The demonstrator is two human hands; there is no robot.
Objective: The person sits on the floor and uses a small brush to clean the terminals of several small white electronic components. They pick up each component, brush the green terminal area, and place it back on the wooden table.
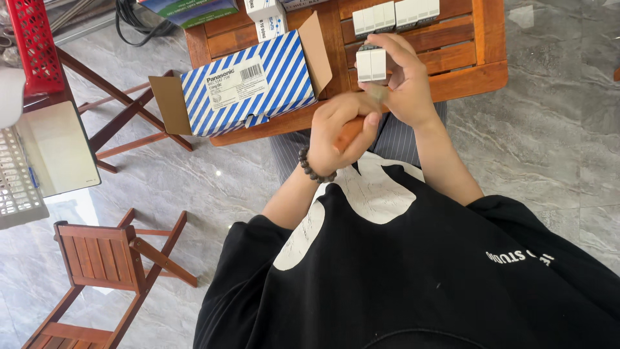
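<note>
Seen from above, over a black shirt that fills the lower frame from 4 to 8 o'clock. Left hand (345,129), with a bead bracelet (313,169) at the wrist, wrapped tight around an orange tool handle (349,132); tool tip hidden behind the fingers, so its kind hard to tell. Right hand (403,81) just beside it toward 1 o'clock, gripping a white switch block (372,64) at the near edge of a slatted wooden table (475,74); lower part of the block covered by the thumb. More white switch blocks (395,16) in a row at 12 o'clock, cut off by the top edge. Blue-and-white striped box (248,84) with open flaps at 10 o'clock on the table, label blurred. Small white boxes (266,18) behind it, partly cropped. Folding wooden chair (106,258) at 8 o'clock on grey marble floor (549,161); red basket (32,39) at 10 o'clock, only partly in frame.
</note>
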